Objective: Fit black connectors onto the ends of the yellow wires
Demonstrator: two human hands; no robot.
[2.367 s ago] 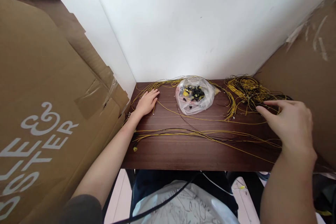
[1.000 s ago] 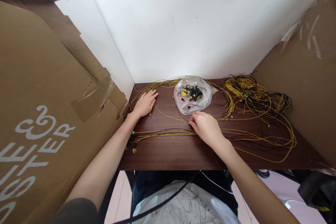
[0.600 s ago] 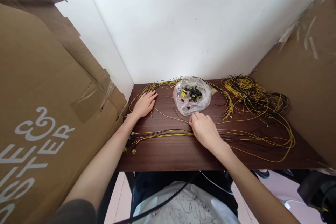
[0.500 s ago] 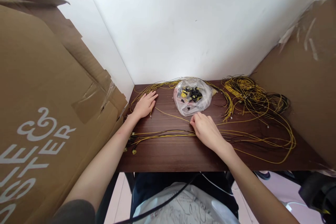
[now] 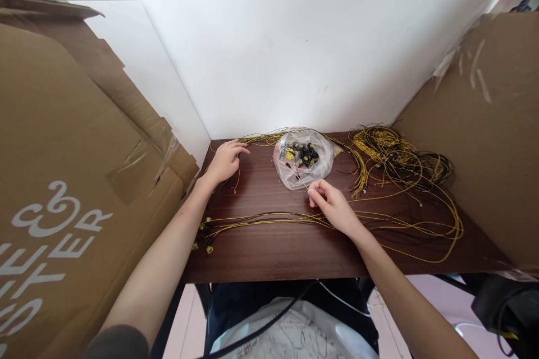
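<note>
My right hand (image 5: 330,202) pinches a thin yellow wire (image 5: 302,183) just in front of the clear plastic bag (image 5: 325,171). The wire's short end sticks up over the bag's near edge. Black and yellow small plastic parts (image 5: 306,154) lie heaped in the bag. At the table's back left, my left hand (image 5: 227,161) rests with its fingers partly spread, beside the bundle of yellow and black wires (image 5: 269,137) along the wall. A loose wire end (image 5: 236,182) hangs out near its thumb.
Several wires (image 5: 269,217) with yellow and black connectors (image 5: 209,248) at their left ends cross the front of the brown table (image 5: 261,261). A tangled wire heap (image 5: 387,151) sits at the back right. Cardboard (image 5: 84,140) walls both sides, with a white wall (image 5: 273,56) behind.
My right hand has lifted and turned, raising the wire's end toward the bag. My left hand has shifted slightly left and up off the table surface. The view has tilted a little.
</note>
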